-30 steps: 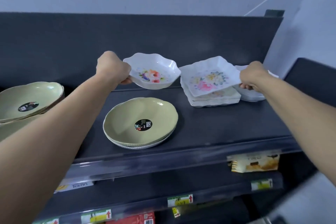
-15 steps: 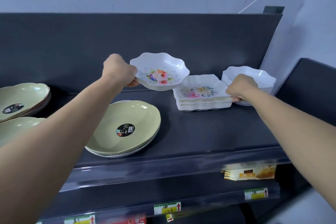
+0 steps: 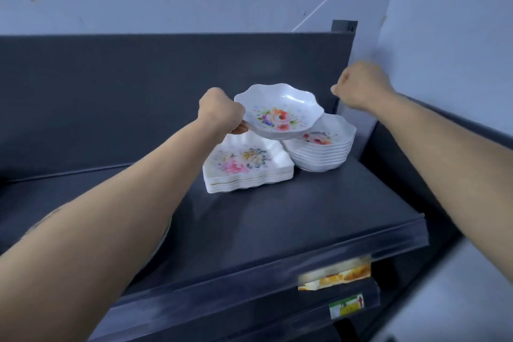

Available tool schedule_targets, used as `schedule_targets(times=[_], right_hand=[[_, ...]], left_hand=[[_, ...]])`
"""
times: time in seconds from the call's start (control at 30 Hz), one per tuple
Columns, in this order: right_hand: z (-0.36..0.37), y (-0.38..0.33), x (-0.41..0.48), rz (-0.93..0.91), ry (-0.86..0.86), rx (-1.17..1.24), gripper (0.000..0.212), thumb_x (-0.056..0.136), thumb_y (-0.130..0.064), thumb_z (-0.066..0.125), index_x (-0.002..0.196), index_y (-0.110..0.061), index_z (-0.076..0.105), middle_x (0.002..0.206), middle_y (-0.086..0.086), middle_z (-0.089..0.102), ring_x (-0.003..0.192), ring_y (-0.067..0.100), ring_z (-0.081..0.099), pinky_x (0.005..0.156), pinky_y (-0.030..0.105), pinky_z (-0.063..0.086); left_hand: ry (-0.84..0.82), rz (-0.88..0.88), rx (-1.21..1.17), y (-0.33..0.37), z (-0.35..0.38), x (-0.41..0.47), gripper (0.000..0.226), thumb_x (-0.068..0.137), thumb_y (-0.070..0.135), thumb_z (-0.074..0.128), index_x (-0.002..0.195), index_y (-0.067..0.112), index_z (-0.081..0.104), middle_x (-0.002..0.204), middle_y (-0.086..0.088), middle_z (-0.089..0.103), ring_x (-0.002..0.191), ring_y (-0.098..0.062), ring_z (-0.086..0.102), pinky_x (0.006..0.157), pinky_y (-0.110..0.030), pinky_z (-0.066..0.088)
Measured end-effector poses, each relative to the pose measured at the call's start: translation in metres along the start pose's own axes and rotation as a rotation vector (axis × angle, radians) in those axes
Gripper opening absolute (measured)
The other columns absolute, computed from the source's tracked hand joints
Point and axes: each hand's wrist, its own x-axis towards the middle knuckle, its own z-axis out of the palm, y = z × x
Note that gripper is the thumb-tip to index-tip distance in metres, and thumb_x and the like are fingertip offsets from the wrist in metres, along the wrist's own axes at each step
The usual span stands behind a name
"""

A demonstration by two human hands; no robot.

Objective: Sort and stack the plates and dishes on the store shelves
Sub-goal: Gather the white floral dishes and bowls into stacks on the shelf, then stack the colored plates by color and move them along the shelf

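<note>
My left hand (image 3: 220, 114) grips the left rim of a white scalloped bowl with a red and orange flower print (image 3: 279, 112). I hold the bowl in the air, above and to the left of a stack of matching scalloped bowls (image 3: 327, 147) at the back right of the dark shelf (image 3: 277, 216). A stack of square floral plates (image 3: 247, 165) lies just below the held bowl. My right hand (image 3: 358, 86) hovers above the bowl stack, fingers curled, with nothing in it.
The shelf's dark back panel (image 3: 138, 91) rises behind the stacks. A side panel (image 3: 444, 147) closes the right end. Price labels (image 3: 334, 276) hang on the shelf's front edge. My left forearm hides the shelf's left part.
My right hand has let go of the square plates and risen above the bowl stack. My left hand has carried the flowered bowl to the right, over the stacks. The view has swung right.
</note>
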Motion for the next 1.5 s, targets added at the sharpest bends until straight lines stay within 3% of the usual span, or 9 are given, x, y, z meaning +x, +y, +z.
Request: schedule_targets(times=[0.1,0.23,0.4,0.5,0.6,0.7,0.97,1.3,1.5], right_hand=[[-0.007,0.016,0.002,0.019,0.003,-0.013,0.021,0.088,-0.019,0.059,0.086,0.001,0.066,0.087,0.012,0.063,0.08,0.03,0.053,0.071,0.03,0.042],[-0.007,0.036,0.002,0.066,-0.013,0.003,0.022,0.087,-0.021,0.06,0.079,-0.002,0.065,0.085,0.013,0.063,0.077,0.03,0.053,0.07,0.028,0.042],[-0.006,0.051,0.003,0.092,-0.028,0.044,0.027,0.088,-0.023,0.062,0.092,0.003,0.068,0.1,0.017,0.068,0.097,0.036,0.061,0.083,0.035,0.048],[-0.003,0.05,0.003,0.075,-0.032,0.04,0.029,0.088,-0.02,0.061,0.094,0.008,0.067,0.1,0.02,0.069,0.098,0.037,0.062,0.084,0.037,0.05],[0.001,0.042,0.002,0.053,-0.04,0.039,0.028,0.088,-0.018,0.06,0.087,0.009,0.064,0.092,0.023,0.067,0.089,0.037,0.061,0.086,0.04,0.053],[0.006,0.026,0.001,-0.012,-0.047,0.043,0.03,0.088,-0.018,0.06,0.092,0.011,0.065,0.099,0.024,0.069,0.097,0.039,0.062,0.085,0.042,0.052],[0.024,-0.071,-0.017,-0.249,-0.104,0.117,0.028,0.087,-0.022,0.06,0.094,0.004,0.068,0.098,0.019,0.071,0.095,0.037,0.065,0.082,0.041,0.054],[0.06,-0.262,-0.093,-0.609,-0.288,0.283,0.039,0.091,-0.034,0.056,0.099,0.003,0.067,0.101,0.017,0.07,0.095,0.036,0.065,0.08,0.041,0.053],[0.078,-0.36,-0.153,-0.794,-0.391,0.336,0.042,0.092,-0.035,0.056,0.103,0.004,0.066,0.103,0.016,0.07,0.096,0.035,0.064,0.083,0.042,0.053]], left_hand=[[-0.067,-0.011,-0.053,0.016,0.034,0.009,0.015,0.084,-0.007,0.041,0.088,-0.002,0.055,0.054,-0.016,0.058,0.038,-0.021,0.057,0.073,-0.04,0.059],[-0.121,-0.037,-0.047,0.025,0.071,0.019,0.014,0.086,-0.005,0.039,0.079,0.002,0.049,0.031,-0.008,0.054,0.022,-0.013,0.05,0.054,-0.025,0.054],[-0.164,-0.053,-0.041,0.024,0.1,0.026,0.015,0.086,-0.004,0.037,0.077,0.003,0.046,0.057,-0.014,0.058,0.028,-0.017,0.055,0.072,-0.037,0.057],[-0.197,-0.059,-0.007,0.018,0.106,0.028,0.017,0.087,-0.005,0.037,0.074,0.004,0.043,0.074,-0.019,0.064,0.037,-0.02,0.058,0.061,-0.029,0.056],[-0.236,-0.042,0.054,0.014,0.101,0.032,0.019,0.09,-0.001,0.047,0.071,0.001,0.05,0.062,-0.016,0.062,0.039,-0.021,0.056,0.048,-0.024,0.053],[-0.229,0.068,0.134,0.013,0.086,0.031,0.016,0.088,0.006,0.053,0.072,0.006,0.051,0.065,-0.012,0.057,0.053,-0.028,0.054,0.059,-0.03,0.054],[-0.102,0.28,0.342,-0.016,-0.015,0.009,0.009,0.084,0.011,0.054,0.082,0.017,0.047,0.076,-0.009,0.046,0.069,-0.017,0.04,0.064,-0.03,0.033],[0.216,0.035,0.409,-0.097,-0.202,-0.054,0.017,0.087,0.015,0.057,0.093,0.001,0.065,0.073,-0.004,0.061,0.087,-0.032,0.067,0.067,-0.028,0.046],[0.398,-0.093,0.463,-0.15,-0.3,-0.096,0.006,0.085,0.015,0.06,0.085,0.01,0.063,0.077,-0.006,0.063,0.089,-0.032,0.067,0.078,-0.033,0.052]])
